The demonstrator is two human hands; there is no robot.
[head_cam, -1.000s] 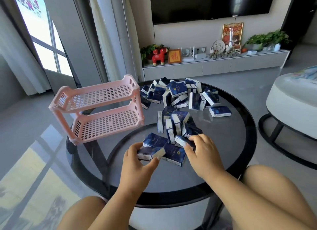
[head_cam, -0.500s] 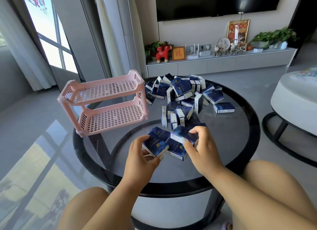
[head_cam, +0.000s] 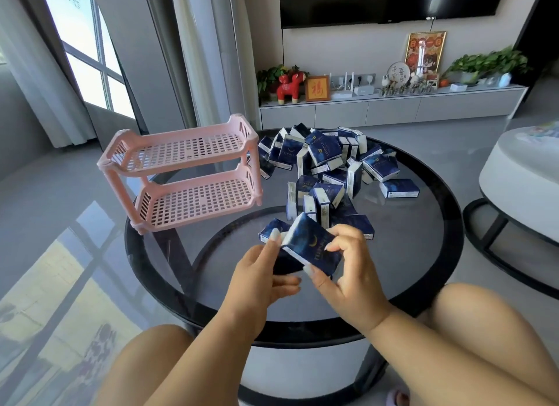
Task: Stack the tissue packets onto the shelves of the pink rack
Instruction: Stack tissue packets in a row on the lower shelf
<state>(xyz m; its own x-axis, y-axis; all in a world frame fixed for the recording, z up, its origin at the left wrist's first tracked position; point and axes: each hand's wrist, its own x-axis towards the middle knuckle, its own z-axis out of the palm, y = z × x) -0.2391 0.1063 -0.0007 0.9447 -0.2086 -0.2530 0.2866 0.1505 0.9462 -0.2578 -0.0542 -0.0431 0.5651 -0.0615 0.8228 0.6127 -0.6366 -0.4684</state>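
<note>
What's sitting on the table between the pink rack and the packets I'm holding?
Nothing: in the head view, bare dark glass tabletop separates the pink rack from the held packets.

The rack (head_cam: 193,175) is moulded in matt pink plastic with perforated shelves, the tissue packets (head_cam: 325,157) are wrapped in glossy dark-blue film, the table (head_cam: 417,224) is topped with smooth reflective glass, and the floor (head_cam: 60,239) is laid in polished tile.
</note>
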